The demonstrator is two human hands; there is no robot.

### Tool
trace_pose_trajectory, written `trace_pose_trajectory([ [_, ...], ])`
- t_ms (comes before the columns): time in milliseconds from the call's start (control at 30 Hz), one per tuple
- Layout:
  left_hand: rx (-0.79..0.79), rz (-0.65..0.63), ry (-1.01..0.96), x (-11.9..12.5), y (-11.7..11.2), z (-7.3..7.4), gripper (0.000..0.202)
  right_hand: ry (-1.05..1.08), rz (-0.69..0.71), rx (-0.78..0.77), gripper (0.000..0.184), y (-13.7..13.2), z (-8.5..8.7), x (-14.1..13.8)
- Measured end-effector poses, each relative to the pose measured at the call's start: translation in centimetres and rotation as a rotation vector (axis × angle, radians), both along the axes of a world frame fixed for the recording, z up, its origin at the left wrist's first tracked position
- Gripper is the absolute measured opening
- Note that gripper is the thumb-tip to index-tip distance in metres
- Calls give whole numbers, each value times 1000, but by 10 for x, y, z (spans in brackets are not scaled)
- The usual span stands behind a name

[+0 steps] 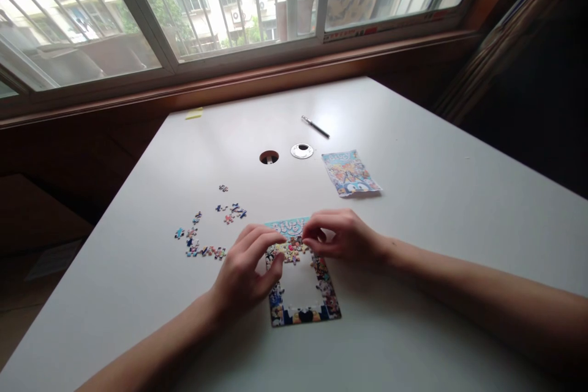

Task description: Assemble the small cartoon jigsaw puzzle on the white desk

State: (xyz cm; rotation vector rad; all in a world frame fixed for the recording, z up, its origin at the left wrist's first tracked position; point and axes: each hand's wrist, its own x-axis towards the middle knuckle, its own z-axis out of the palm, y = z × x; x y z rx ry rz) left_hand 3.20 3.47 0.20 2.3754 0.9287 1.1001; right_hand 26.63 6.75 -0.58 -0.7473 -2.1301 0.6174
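Observation:
A partly assembled jigsaw puzzle lies on the white table. Its border is joined all round, rows of pieces fill the upper part, and bare surface shows in the middle. My left hand rests over the puzzle's left edge, thumb and fingers apart, with nothing visible between them. At the upper right of the puzzle is my right hand, thumb and index finger pinched close to the top rows. Whatever sits between those fingertips is too small to make out. Loose puzzle pieces are scattered left of my left hand.
A crumpled colourful picture sheet lies beyond my right hand. Farther back are a black pen, a round cable hole and its metal cover. Yellow tape marks the far left edge, below a barred window.

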Motion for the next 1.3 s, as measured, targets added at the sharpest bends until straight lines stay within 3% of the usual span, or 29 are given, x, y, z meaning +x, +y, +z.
trace_pose_trajectory([
  [167, 54, -75, 105, 0, -1, -4, 23, -28, 138, -294, 6, 12, 0, 10],
  [300, 67, -92, 144, -2, -1, -6, 26, -68, 234, -374, 6, 15, 4, 17],
  [633, 85, -167, 249, -3, -3, -9, 31, -163, 240, -175, 7, 10, 1, 14],
  [1300, 57, -172, 284, -2, -3, -9, 31, -207, 206, -155, 10, 9, 0, 12],
])
